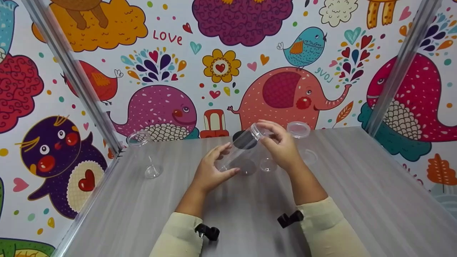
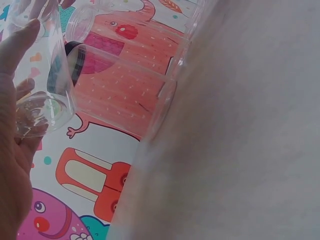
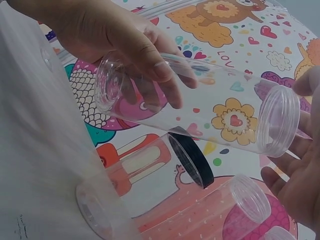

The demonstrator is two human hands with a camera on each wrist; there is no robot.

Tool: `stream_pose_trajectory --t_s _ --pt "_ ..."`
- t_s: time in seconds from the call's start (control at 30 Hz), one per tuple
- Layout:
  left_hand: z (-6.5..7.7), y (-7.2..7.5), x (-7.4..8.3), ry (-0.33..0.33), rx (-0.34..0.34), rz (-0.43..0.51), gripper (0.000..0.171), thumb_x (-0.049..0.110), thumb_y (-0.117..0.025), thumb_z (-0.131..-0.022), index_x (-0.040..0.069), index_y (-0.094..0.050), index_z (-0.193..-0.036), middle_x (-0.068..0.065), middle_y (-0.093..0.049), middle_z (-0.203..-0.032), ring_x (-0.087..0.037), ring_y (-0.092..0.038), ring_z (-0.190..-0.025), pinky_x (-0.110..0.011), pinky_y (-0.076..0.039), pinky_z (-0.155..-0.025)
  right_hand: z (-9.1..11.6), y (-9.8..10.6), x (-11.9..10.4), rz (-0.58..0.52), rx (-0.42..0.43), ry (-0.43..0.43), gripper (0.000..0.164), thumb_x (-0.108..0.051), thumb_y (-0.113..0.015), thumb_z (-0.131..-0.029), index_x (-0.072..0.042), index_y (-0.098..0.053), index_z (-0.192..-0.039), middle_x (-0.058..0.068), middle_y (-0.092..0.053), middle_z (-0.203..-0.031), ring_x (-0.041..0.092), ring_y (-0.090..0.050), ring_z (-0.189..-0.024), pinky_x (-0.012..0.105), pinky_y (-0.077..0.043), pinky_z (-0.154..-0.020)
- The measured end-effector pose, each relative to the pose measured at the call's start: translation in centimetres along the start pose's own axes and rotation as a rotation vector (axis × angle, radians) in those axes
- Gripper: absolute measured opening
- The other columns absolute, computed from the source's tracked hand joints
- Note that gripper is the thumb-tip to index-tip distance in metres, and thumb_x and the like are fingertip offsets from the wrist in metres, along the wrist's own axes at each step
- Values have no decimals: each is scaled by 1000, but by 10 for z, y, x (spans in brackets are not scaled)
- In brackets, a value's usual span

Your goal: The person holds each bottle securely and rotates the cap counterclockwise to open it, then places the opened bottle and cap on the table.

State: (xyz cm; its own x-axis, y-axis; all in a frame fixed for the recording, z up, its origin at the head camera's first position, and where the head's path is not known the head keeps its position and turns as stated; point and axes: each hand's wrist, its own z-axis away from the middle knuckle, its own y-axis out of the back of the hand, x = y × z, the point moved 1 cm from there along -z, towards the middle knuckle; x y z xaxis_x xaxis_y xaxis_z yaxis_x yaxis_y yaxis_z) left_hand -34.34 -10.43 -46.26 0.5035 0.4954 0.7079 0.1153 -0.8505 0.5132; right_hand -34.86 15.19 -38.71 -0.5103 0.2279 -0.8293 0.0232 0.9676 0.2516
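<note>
A clear plastic jar (image 1: 237, 149) is held tilted above the table between both hands, its mouth end up and to the right. My left hand (image 1: 210, 173) grips the jar near its base, fingers on one side and thumb on the other. The right hand (image 1: 282, 146) holds the ringed mouth end between thumb and fingers. Whether a clear lid sits there, I cannot tell. In the right wrist view the jar body (image 3: 210, 102) looks see-through, with nothing visible inside. Just behind it stands another clear jar with a black lid (image 3: 192, 159).
One clear jar (image 1: 153, 171) stands apart at the left of the grey table (image 1: 117, 214). Another jar (image 1: 299, 129) stands behind the right hand, and a further jar's base (image 1: 268, 165) shows under that hand. A patterned wall (image 1: 221, 96) closes off the back.
</note>
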Motion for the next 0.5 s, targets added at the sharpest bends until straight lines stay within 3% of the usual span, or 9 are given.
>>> stream_pose_trajectory --t_s 0.1,0.27,0.5 --pt "0 -1 0 0 4 -1 86 60 -89 -79 33 -57 -153 12 -66 -146 -10 -65 -132 -42 -59 -110 -1 0 2 55 16 -11 42 -28 -72 -99 -21 -70 -140 3 -62 -146 27 -58 -131 41 -54 -103" --pt "0 -1 0 7 3 3 86 61 -89 -78 34 -57 -153 13 -66 -146 -11 -65 -132 -43 -59 -110 -2 0 3 168 50 -82 49 -46 -75 -96 -21 -69 -138 7 -62 -130 25 -59 -107 38 -58 -88" --pt "0 0 0 2 -2 8 86 60 -90 -78 35 -57 -154 10 -66 -146 -12 -65 -132 -45 -59 -110 -1 0 5 147 67 -84 44 -43 -79 -95 -20 -73 -132 7 -68 -124 22 -61 -101 31 -59 -80"
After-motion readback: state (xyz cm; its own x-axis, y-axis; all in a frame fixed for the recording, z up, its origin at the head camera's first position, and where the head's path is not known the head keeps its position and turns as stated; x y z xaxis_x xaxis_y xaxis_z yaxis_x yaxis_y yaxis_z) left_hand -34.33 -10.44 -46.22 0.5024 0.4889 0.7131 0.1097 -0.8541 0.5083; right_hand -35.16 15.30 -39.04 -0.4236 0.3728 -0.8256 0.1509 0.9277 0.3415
